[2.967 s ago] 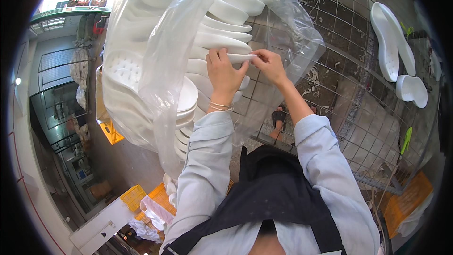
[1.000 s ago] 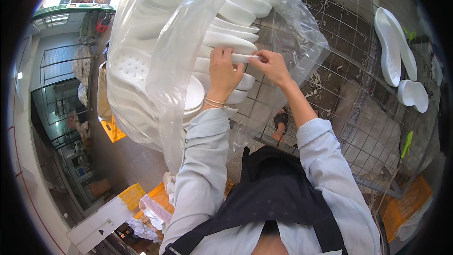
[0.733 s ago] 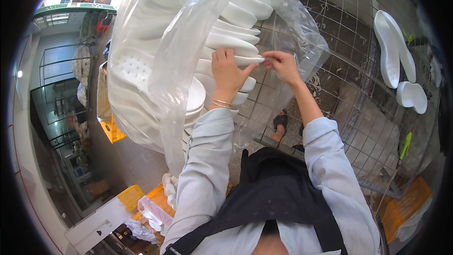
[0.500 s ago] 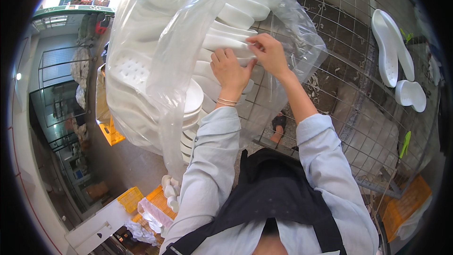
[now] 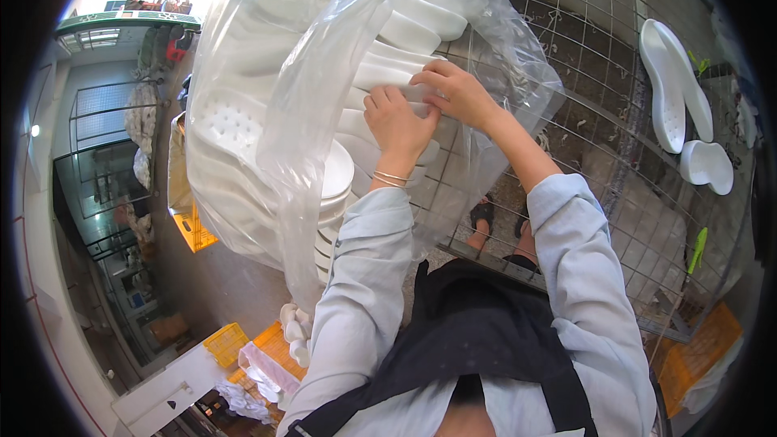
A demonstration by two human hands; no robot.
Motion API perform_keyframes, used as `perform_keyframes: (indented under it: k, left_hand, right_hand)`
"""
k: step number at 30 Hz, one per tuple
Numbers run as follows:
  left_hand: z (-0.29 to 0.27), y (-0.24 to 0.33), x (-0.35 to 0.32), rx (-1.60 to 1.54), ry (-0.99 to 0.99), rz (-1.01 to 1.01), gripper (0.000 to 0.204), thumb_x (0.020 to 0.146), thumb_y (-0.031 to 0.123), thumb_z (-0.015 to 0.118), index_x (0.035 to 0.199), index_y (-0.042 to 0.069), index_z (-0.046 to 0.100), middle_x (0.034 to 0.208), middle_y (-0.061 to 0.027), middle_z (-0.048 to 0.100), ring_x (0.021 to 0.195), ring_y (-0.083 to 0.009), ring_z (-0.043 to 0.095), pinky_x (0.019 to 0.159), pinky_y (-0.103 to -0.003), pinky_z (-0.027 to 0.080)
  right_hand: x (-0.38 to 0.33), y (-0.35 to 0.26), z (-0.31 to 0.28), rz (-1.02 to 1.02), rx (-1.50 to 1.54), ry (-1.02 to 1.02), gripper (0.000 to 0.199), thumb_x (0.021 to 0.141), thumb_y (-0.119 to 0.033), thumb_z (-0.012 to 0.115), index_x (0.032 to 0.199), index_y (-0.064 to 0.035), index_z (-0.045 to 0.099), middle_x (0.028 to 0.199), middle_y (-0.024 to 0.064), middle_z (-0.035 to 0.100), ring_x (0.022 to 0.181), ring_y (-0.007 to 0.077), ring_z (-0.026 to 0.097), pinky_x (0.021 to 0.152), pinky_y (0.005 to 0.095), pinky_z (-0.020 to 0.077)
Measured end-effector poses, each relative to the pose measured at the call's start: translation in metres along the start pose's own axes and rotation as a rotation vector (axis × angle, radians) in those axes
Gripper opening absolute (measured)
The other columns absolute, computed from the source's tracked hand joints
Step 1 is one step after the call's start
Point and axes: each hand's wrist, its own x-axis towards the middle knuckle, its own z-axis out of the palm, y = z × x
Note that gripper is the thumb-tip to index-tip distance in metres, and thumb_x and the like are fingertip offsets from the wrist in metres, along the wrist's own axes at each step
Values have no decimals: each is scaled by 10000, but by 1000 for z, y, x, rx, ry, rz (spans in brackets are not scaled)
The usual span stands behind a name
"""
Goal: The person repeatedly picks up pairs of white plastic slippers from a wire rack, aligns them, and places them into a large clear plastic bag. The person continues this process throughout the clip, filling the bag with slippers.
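Observation:
A large clear plastic bag (image 5: 301, 65) lies open on a wire mesh, packed with rows of white foam shoe soles (image 5: 417, 23). My left hand (image 5: 399, 125) is at the bag's opening, its fingers curled over the edge of a sole in the row. Close beside it, my right hand (image 5: 458, 94) has its fingers bent onto the end of the same group of soles. The fingertips of both hands nearly meet there. What lies under the fingers is partly hidden, and the plastic drapes over the soles to the left.
Loose white soles (image 5: 665, 89) lie on the wire mesh (image 5: 603, 137) at the right, near a green-handled tool (image 5: 698, 249). Yellow crates (image 5: 227, 343) stand at lower left, with an orange crate (image 5: 702, 348) at lower right. Trimmings litter the ground below the mesh.
My right hand has shifted slightly left and down, its fingers more bent over the soles. The left hand has stayed nearly in place. The right forearm swings a little outward.

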Motion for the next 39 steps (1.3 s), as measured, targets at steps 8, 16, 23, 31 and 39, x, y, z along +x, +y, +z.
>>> perform_keyframes:
  k: [8,16,23,31,39]
  left_hand:
    - [-6,-10,2,-93,-52,23,616,596,396,854,923,28,483,919,-111,500,884,-300,491,771,-403,411]
    - [-5,-14,6,-69,-82,14,598,625,399,838,920,22,481,918,-113,491,884,-301,486,773,-409,410]
    - [-7,-7,9,-30,-125,-48,600,595,387,826,919,13,487,933,-126,500,904,-316,485,791,-414,419]
    - [0,-19,10,-42,-142,-7,609,613,392,778,972,-23,517,984,-198,538,969,-388,514,832,-508,417]
    - [-4,71,3,-293,-37,167,264,715,38,610,962,-20,538,953,-203,537,922,-374,532,837,-453,425]
  right_hand:
    - [-3,12,2,124,156,-26,245,730,-50,709,955,-83,619,960,75,606,856,272,621,731,373,516]
    - [-4,14,8,70,96,19,201,741,-60,727,905,-59,610,952,59,603,823,222,634,710,336,521]
    - [-9,26,9,-47,62,13,216,736,-54,734,906,-59,600,967,55,603,822,222,638,711,325,524]
    - [-51,21,-35,-17,-269,123,221,729,-80,728,919,-108,618,1043,57,618,1028,240,601,856,375,487]
    - [-188,22,-285,945,-1080,245,555,764,-253,725,1210,10,525,1079,177,556,1050,347,534,884,451,430]
